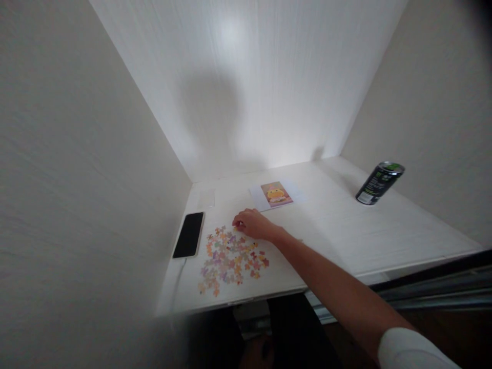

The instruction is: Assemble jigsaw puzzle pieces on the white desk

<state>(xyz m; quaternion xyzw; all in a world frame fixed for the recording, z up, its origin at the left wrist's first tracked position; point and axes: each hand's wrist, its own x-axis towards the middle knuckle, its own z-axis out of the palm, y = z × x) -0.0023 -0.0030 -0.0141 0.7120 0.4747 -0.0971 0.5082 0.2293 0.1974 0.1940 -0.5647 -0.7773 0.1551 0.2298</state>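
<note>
Head view looks down into a white alcove with a pale wood-grain desk (346, 230) set between plain walls. My right hand (253, 224) reaches forward over the desk, palm down, fingers curled loosely together, their tips resting at the top edge of a scatter of small pastel jigsaw puzzle pieces (230, 259). A small reddish piece sits right at my fingertips, but I cannot tell whether I am pinching it or only touching it. My bare forearm runs back from the hand toward five o'clock, ending in a white sleeve (411, 351) at the bottom right corner.

My left hand (255, 353) is low at the bottom edge, at six o'clock, below the desk front and in deep shadow; I cannot tell whether its fingers are spread or closed.

At nine o'clock from the pieces, just beside them, a black slab-shaped smartphone (188, 234) lies flat, screen dark, with a thin white cable (179, 277) running from its near end toward the desk edge. At one o'clock from my right hand, near it, lies a white card with a pink and yellow cartoon picture (275, 195). Well apart, at two o'clock, stands a dark drink can with green markings (379, 183).
</note>
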